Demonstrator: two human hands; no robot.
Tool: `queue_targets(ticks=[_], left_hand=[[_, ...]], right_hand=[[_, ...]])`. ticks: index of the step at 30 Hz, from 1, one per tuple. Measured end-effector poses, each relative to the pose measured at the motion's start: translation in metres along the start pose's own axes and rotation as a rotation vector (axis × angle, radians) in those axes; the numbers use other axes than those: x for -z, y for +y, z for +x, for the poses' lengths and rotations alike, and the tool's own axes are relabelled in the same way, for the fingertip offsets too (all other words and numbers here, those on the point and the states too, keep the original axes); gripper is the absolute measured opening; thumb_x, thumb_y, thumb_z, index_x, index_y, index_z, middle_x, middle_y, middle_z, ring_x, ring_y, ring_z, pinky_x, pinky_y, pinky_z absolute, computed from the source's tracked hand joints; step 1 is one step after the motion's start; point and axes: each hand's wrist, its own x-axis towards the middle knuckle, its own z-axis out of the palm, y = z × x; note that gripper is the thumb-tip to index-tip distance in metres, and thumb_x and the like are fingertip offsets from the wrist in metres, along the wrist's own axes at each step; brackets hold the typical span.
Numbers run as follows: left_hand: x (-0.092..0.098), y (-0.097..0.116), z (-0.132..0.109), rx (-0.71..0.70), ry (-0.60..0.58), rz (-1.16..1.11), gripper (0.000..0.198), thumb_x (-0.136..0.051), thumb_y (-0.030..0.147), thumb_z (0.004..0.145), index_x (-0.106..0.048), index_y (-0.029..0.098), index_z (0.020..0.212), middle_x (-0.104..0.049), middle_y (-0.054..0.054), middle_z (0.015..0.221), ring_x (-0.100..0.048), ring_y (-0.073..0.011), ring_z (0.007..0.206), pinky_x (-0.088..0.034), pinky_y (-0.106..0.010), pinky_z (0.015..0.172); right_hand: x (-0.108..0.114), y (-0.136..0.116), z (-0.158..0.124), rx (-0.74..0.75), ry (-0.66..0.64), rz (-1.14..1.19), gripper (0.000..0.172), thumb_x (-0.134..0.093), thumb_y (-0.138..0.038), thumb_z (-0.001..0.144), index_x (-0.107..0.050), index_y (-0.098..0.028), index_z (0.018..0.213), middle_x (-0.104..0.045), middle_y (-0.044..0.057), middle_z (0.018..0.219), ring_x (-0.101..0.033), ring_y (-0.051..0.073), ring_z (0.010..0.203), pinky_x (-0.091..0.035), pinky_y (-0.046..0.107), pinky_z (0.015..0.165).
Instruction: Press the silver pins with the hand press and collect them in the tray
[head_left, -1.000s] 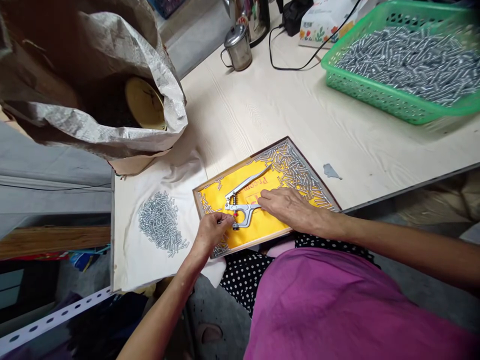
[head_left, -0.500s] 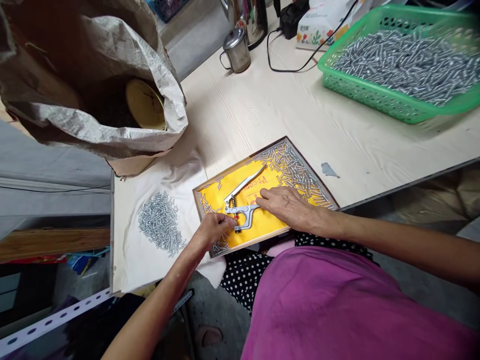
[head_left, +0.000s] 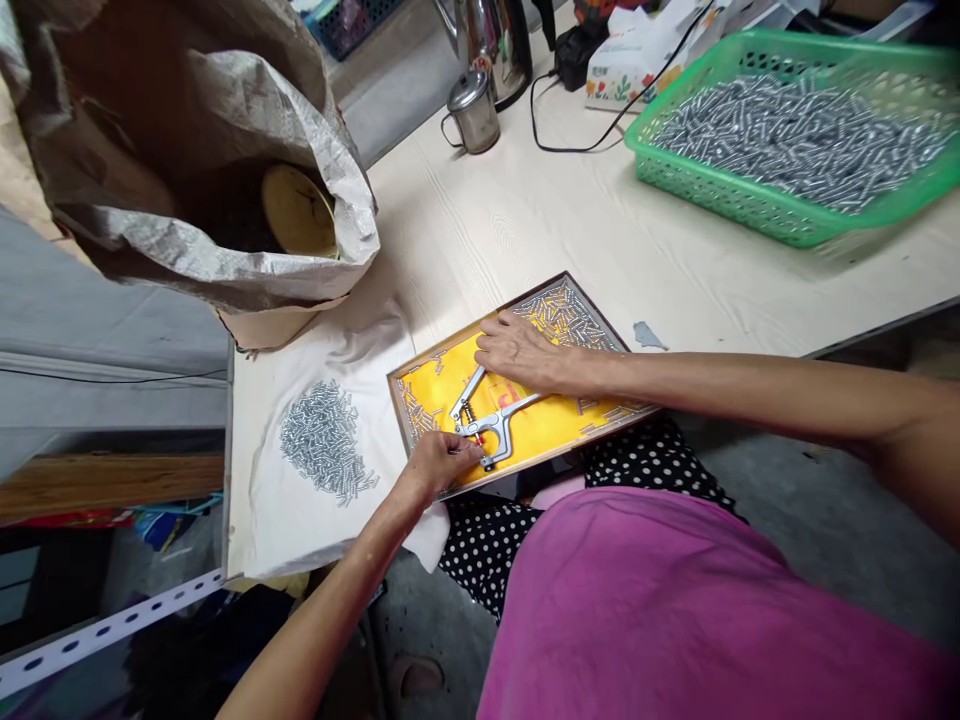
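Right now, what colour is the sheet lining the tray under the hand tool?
The sheet is yellow with red lettering, seen in the head view.

Light is soft, even and comes from overhead. The pale surface [head_left: 525, 220] reads bright, without glare, and shadows are faint. The yellow tray [head_left: 540, 430] is sharp. The sack [head_left: 225, 250] interior is dark. The green basket [head_left: 720, 195] at the edge is stretched and slightly blurred.
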Motion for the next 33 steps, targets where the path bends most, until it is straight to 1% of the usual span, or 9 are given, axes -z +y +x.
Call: queue_targets(ticks=[3,7,13,16,20,22,25,29,33], left_hand=[[-0.008,0.001,-0.005,0.023,0.0,-0.037,0.043,-0.079,0.058,0.057,-0.069,0.016,0.057,-0.046,0.004,0.048,-0.033,-0.0088,0.05,-0.021,-0.024,0.049],[-0.017,0.003,-0.009,0.064,0.04,-0.061,0.044,-0.077,0.058,0.059,-0.066,0.016,0.054,-0.041,0.005,0.046,-0.028,-0.0077,0.048,-0.017,-0.024,0.049],[-0.021,0.008,-0.014,0.082,0.05,-0.109,0.05,-0.078,0.061,0.056,-0.053,0.019,0.047,-0.034,0.007,0.044,-0.026,-0.0067,0.047,-0.016,-0.024,0.048],[-0.022,0.008,-0.015,0.081,0.062,-0.132,0.052,-0.079,0.062,0.055,-0.051,0.019,0.046,-0.033,0.007,0.044,-0.026,-0.0068,0.047,-0.016,-0.024,0.048],[-0.022,0.007,-0.013,0.09,0.061,-0.12,0.05,-0.078,0.063,0.054,-0.056,0.019,0.049,-0.035,0.006,0.045,-0.026,-0.0073,0.049,-0.015,-0.025,0.049],[-0.021,0.007,-0.013,0.089,0.062,-0.105,0.049,-0.078,0.064,0.054,-0.06,0.018,0.052,-0.039,0.006,0.047,-0.026,-0.0074,0.049,-0.014,-0.025,0.05],[-0.021,0.006,-0.012,0.095,0.048,-0.116,0.048,-0.078,0.063,0.055,-0.062,0.018,0.053,-0.039,0.006,0.047,-0.026,-0.0077,0.049,-0.015,-0.025,0.05],[-0.022,0.006,-0.012,0.1,0.049,-0.135,0.047,-0.08,0.06,0.056,-0.059,0.018,0.051,-0.036,0.006,0.045,-0.027,-0.008,0.049,-0.017,-0.025,0.051],[-0.024,0.002,-0.011,0.076,0.1,-0.105,0.043,-0.079,0.056,0.062,-0.062,0.018,0.054,-0.042,0.006,0.047,-0.032,-0.0091,0.05,-0.022,-0.025,0.052]], right_hand=[[0.006,0.005,0.009,0.101,-0.013,-0.123,0.025,-0.041,-0.009,0.101,-0.065,-0.015,0.097,-0.065,0.009,0.097,-0.049,0.023,0.101,-0.032,0.041,0.093],[0.011,0.016,0.018,0.168,-0.052,-0.145,0.02,-0.046,-0.014,0.101,-0.066,-0.017,0.098,-0.066,0.008,0.106,-0.053,0.023,0.101,-0.034,0.039,0.093],[0.019,0.021,0.022,0.165,-0.099,-0.106,0.023,-0.045,-0.012,0.1,-0.068,-0.017,0.1,-0.067,0.01,0.11,-0.054,0.023,0.101,-0.038,0.036,0.087],[0.021,0.019,0.012,0.139,-0.115,-0.056,0.016,-0.057,-0.025,0.097,-0.069,-0.015,0.101,-0.066,0.01,0.107,-0.054,0.024,0.1,-0.04,0.036,0.086],[0.019,0.017,-0.01,0.156,-0.071,-0.021,0.05,-0.069,-0.054,0.087,-0.064,-0.016,0.12,-0.066,0.009,0.108,-0.054,0.027,0.104,-0.038,0.042,0.098],[0.016,0.017,-0.019,0.16,-0.055,-0.014,0.06,-0.071,-0.058,0.084,-0.061,-0.018,0.127,-0.065,0.009,0.114,-0.054,0.029,0.111,-0.035,0.046,0.104],[0.01,0.016,-0.026,0.148,-0.055,-0.009,0.066,-0.072,-0.059,0.082,-0.058,-0.016,0.13,-0.064,0.012,0.121,-0.052,0.031,0.118,-0.033,0.049,0.108],[0.003,0.012,-0.029,0.126,-0.039,0.006,0.063,-0.07,-0.059,0.084,-0.06,-0.012,0.126,-0.064,0.015,0.121,-0.053,0.03,0.112,-0.04,0.043,0.1],[0.008,0.005,-0.035,0.054,-0.072,-0.026,0.059,-0.078,-0.055,0.078,-0.064,-0.013,0.116,-0.064,0.014,0.116,-0.051,0.029,0.105,-0.044,0.039,0.087]])
